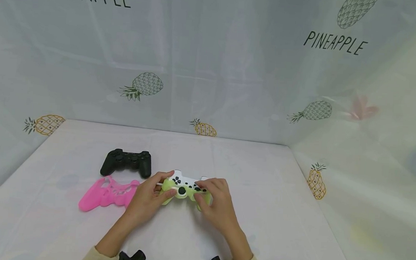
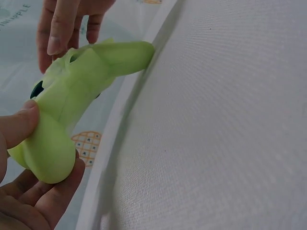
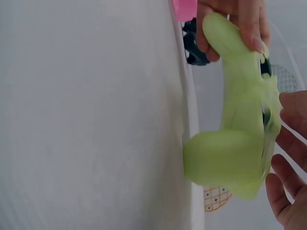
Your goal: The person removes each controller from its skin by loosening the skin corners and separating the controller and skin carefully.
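A white game controller (image 1: 186,179) with black buttons is wearing a light green silicone cover (image 1: 169,184). The cover wraps the handles and underside, while the white upper face shows at the back edge. My left hand (image 1: 147,200) grips the left handle, thumb on the front and fingers beneath. On the other side, my right hand (image 1: 220,204) pinches the cover's edge near the right thumbstick with thumb and fingers. From the right wrist view, the green handle (image 3: 225,155) hangs low by the table surface, and the right fingers (image 3: 284,177) are at the cover's opening.
A pink silicone controller cover (image 1: 109,193) lies left of my left hand, partly hidden by it. Behind it is a black game controller (image 1: 129,161). The white table (image 1: 277,229) meets a pineapple-printed curtain (image 1: 233,68) at its back and sides.
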Demonstrator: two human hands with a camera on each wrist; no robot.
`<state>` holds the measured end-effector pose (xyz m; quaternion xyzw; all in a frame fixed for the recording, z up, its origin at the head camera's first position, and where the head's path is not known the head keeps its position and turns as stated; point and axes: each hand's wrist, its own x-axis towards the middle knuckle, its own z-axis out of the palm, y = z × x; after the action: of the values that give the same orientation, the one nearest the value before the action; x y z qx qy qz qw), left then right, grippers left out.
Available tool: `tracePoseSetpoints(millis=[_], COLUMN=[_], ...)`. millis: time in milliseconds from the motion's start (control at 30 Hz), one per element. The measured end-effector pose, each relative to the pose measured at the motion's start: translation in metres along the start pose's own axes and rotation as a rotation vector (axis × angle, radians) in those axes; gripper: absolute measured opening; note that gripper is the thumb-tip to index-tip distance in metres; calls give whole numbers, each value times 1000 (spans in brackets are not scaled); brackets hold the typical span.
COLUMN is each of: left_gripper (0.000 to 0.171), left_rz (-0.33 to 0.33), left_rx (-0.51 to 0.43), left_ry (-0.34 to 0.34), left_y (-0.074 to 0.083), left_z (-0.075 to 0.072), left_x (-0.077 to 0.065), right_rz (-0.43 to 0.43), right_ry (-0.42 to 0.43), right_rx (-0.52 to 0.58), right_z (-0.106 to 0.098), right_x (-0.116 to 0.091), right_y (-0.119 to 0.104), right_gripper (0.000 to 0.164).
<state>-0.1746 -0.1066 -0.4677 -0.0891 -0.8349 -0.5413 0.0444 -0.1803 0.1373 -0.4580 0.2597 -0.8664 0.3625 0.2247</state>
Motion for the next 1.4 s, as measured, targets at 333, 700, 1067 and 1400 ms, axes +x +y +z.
tracePoseSetpoints(millis=[333,700,1067,1400], left_gripper=[58,59,57,59], left_rz=[17,54,159,160], left_rx=[-7,-52,-74,-57], left_ry=[6,-13,-30,-31], left_y=[0,4,4,5], left_z=[0,-2,-5,-4], left_x=[0,-1,-2,0], right_rz=[10,19,92,103], right_ry=[46,75,76,75], right_rx=[20,0,59,126], right_z=[10,13,18,19], right_x=[3,5,4,3], right_y=[-13,-20,-23,-23], right_gripper=[24,17,20,19])
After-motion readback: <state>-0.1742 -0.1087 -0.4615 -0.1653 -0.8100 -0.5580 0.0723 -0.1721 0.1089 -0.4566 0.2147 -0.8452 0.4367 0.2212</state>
